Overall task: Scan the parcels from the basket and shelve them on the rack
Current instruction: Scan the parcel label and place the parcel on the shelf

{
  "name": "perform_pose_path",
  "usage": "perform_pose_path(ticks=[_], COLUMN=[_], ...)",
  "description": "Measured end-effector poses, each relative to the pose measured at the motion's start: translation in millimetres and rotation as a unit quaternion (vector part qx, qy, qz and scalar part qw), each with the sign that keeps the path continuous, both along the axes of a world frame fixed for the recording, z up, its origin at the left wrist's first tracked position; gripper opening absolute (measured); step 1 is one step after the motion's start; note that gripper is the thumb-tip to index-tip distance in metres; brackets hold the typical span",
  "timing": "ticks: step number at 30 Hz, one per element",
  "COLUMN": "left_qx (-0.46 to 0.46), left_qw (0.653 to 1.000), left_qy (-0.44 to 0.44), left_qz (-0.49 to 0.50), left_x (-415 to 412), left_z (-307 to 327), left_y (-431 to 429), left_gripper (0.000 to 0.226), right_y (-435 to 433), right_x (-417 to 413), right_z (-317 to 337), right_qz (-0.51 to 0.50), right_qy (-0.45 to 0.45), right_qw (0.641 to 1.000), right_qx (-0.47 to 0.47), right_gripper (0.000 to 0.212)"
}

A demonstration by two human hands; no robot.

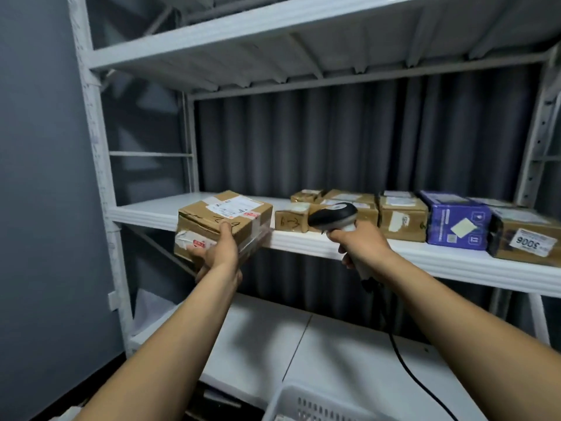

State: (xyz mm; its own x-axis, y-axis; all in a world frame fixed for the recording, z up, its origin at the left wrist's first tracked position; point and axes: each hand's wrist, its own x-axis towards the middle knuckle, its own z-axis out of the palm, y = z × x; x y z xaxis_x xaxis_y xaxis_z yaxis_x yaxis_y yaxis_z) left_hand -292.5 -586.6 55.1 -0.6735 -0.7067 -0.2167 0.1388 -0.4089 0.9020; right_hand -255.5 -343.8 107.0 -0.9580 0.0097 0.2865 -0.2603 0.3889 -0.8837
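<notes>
1. Head view, at the rack (100, 165): my left hand (220, 253) grips a taped cardboard parcel (223, 224) by its near corner, thumb on top and fingers curled beneath. The parcel sits at the front lip of the middle shelf (303, 243). I cannot tell whether its far edge already rests on the board.
2. Head view, to the right: my right hand (361, 244) is wrapped round the handle of the scanner (332, 217). The scanner's head is turned left toward the parcel and sits just in front of the row of shelved parcels (400, 218).
3. Head view, below: the scanner's black cable (406, 363) drops past the lower shelf (349, 354) toward the white basket (303, 402) at the bottom edge.
4. First hazard, as I judge it: much of the parcel hangs out over the lip on a one-handed corner grip. If I let go before it is pushed well in, it could tip forward and fall.
5. Second: the small box (291, 220) stands just beside the parcel's right side. A careless shove that way could knock it into the row.
6. Third: with the scanner this close to the shelved labels, it might read a neighbour instead of the parcel in my hand. That would log the wrong item.
7. Fourth: the trailing cable could catch on a shelf edge or the basket as my right arm moves, jerking the scanner off aim.
</notes>
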Motion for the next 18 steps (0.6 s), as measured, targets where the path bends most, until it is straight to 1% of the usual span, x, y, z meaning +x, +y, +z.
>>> perform_pose_path(ticks=[2,4,5,6,8,9,12,15,18], left_qx=[-0.026,-0.064,-0.083,-0.105,-0.153,-0.162,-0.14,-0.139,-0.141], left_qw=[0.999,0.997,0.996,0.993,0.986,0.985,0.989,0.99,0.989], left_qy=[-0.019,-0.038,-0.035,-0.032,-0.027,-0.025,-0.012,-0.012,-0.043], left_qz=[0.009,0.019,0.029,0.037,0.055,0.056,0.051,0.033,-0.003], left_x=[-1,-7,-12,-16,-24,-26,-36,-51,-69], left_z=[15,28,33,39,48,53,64,67,62], left_y=[9,13,12,9,-2,-7,-15,-11,-7], left_gripper=[0.126,0.101,0.093,0.09,0.089,0.089,0.088,0.089,0.088], right_y=[-5,-9,-10,-11,-13,-14,-19,-25,-29], right_x=[-13,-28,-36,-43,-58,-66,-81,-94,-102], right_z=[1,-1,-3,-5,-9,-10,-12,-13,-15], right_qz=[0.002,0.004,0.002,0.0,-0.003,-0.003,-0.003,-0.002,0.0], right_qy=[0.001,-0.002,-0.003,-0.004,-0.006,-0.007,-0.008,-0.009,-0.014], right_qw=[1.0,1.0,1.0,1.0,0.999,0.999,0.999,1.0,1.0], right_qx=[0.011,0.018,0.023,0.028,0.033,0.035,0.037,0.023,0.019], right_gripper=[0.021,0.021,0.021,0.021,0.021,0.021,0.02,0.015,0.012])
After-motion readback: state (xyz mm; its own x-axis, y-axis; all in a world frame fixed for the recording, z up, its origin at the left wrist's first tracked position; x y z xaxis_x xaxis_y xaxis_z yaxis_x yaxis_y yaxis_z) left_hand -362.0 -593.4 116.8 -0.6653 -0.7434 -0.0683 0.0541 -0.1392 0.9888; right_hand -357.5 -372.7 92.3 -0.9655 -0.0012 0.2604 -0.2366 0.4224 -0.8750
